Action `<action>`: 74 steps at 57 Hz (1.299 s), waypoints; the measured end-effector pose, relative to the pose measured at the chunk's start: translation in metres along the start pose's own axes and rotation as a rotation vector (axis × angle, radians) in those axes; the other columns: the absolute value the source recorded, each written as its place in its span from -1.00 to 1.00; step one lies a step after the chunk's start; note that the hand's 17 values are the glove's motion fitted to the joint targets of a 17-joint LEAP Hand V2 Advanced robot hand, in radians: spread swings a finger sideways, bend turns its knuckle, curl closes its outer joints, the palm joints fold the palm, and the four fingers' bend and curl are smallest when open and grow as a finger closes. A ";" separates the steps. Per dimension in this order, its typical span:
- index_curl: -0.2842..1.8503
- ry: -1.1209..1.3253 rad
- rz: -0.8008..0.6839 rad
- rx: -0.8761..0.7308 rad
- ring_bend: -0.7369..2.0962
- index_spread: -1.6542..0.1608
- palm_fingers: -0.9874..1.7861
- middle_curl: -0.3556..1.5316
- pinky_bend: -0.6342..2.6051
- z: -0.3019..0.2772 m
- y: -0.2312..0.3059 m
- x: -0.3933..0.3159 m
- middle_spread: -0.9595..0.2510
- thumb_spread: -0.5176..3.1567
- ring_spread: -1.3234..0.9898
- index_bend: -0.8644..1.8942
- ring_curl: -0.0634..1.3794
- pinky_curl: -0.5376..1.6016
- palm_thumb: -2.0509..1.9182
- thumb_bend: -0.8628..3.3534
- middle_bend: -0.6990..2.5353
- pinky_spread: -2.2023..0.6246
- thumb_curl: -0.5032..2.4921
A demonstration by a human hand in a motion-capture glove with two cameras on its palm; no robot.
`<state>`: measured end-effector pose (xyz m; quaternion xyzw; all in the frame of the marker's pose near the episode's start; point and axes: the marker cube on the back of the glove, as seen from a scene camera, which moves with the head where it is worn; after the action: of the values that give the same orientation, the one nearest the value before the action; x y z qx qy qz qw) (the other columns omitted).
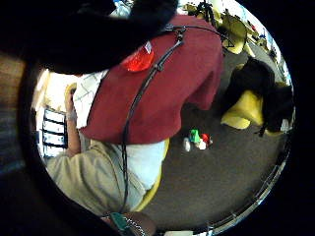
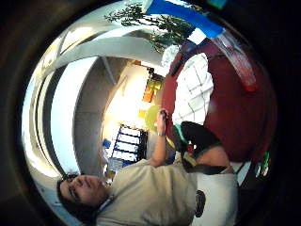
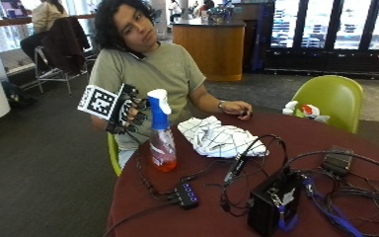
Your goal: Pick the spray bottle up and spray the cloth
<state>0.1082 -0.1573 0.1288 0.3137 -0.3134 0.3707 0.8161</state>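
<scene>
Seated at the round dark-red table [image 3: 347, 143], gloved right hand [image 3: 129, 109] raised beside the clear plastic spray bottle with blue-and-white trigger head and orange-red liquid [image 3: 160, 133]. Bottle upright near the table's edge on the person's right side, base looking planted on the tabletop, not yet lifted. Fingers bent toward the neck and trigger, right against the blue head; whether actually wrapped round it, cannot tell from the outside view. Palm views no help: only the bottle's red base end [image 1: 139, 60] showing close by the palm over the tabletop.

Crumpled white cloth with thin dark grid lines [image 3: 217, 138] heaped just beside the bottle, toward the table's middle, within easy spraying reach, nozzle pointing roughly that way. Bare left hand [image 3: 237, 109] resting on the table behind the cloth. Black power box [image 3: 272, 202] and tangled cables [image 3: 242, 163] sprawled nearer the camera; worth keeping spray off those.

Judged stage: reach and grasp, lift and squeeze ahead.
</scene>
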 end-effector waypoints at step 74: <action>-0.42 -0.466 0.208 0.508 -0.15 0.55 0.53 -0.17 -0.48 0.009 -0.159 -0.003 0.39 -0.32 0.02 -0.22 -0.39 -0.19 0.54 -0.57 -0.35 0.54 -0.33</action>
<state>0.2316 -0.2489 0.0878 0.5490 -0.4193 0.4361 0.5767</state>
